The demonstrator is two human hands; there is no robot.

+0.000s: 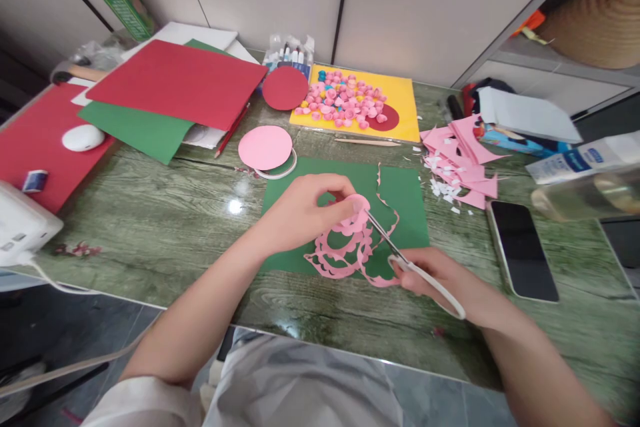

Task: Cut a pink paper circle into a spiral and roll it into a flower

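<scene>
Between the thumb and fingers of my left hand (315,210) is a small pink paper piece (361,205) with a rounded edge. My right hand (437,273) grips white-handled scissors (387,238), whose blade tips meet the paper's edge. A long scalloped pink paper strip (330,269) curls below my left hand, and a thin wavy length reaches up to the right. Both hands are over a green paper sheet (410,200) on the table. A pink paper circle (265,147) lies to the upper left, above a roll of white tape (287,170).
Behind, many small pink paper rolls (350,103) cover a yellow sheet (403,93), near a red circle (285,88). Pink scraps (465,160) lie at right beside a phone (523,250). Red sheets (180,83) are stacked at left, near a white charger (25,223). A wooden stick (367,142) lies behind the green sheet.
</scene>
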